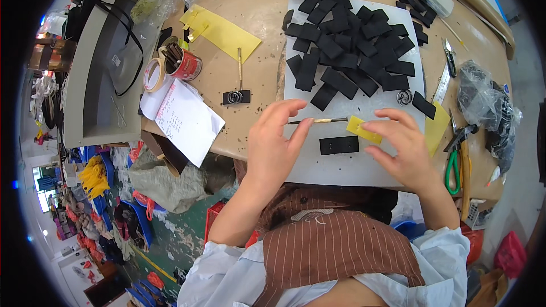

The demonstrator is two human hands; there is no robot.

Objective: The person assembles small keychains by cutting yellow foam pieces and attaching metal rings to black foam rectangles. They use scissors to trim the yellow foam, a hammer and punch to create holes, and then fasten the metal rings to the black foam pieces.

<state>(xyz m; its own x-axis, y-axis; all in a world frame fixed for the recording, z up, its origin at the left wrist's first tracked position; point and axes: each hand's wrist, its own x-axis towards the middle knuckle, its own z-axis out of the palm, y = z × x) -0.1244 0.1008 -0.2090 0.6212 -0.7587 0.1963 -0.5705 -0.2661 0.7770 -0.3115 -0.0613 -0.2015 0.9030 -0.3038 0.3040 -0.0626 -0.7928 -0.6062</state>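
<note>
My left hand (276, 139) has its thumb and fingers around a slim pen-like tool (322, 120) with a pale middle and dark ends. Its tip points right, toward a small yellow card (363, 129) with little holes. The fingers of my right hand (402, 148) are on that card, tilted above the board. Just below lies a black rectangular strip (339, 145) with small marks, flat on the pale grey board (301, 173). A large heap of similar black strips (347, 45) covers the board's far part.
At left, a similar slim tool (240, 68) stands by a small round holder (234, 97). Nearby are a notepad (190, 122), a red tin (186, 66) and yellow sheets (227, 33). Green-handled scissors (453, 171), a cutter (449, 59) and plastic bags (480, 88) lie on the right.
</note>
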